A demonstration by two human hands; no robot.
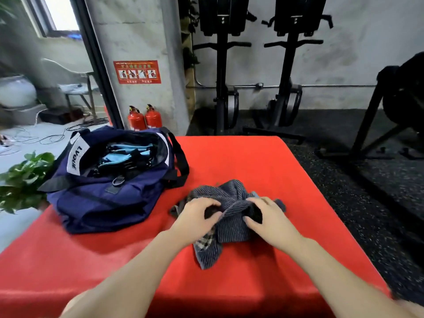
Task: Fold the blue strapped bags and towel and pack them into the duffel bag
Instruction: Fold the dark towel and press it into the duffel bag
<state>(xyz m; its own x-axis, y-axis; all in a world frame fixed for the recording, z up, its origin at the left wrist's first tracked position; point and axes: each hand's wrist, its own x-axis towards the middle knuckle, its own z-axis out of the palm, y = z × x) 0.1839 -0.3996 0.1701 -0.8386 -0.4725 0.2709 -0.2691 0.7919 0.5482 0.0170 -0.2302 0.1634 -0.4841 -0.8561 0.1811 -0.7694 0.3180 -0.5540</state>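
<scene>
Both hands' grip, left hand (195,218) and right hand (268,216), clutches the crumpled grey ribbed towel (231,223).

Daylight is coming in through the window (60,13) far up and left of the left hand (195,216), blowing it out to white. The room is looking evenly, softly lit, and the red mat (263,161) is glowing saturated. Soft shadows are falling just under both hands and the right hand (266,216). Wide-angle distortion is bending the edges, and the corners nearest the wearer are smearing into blur. Fine detail is looking soft throughout.
</scene>
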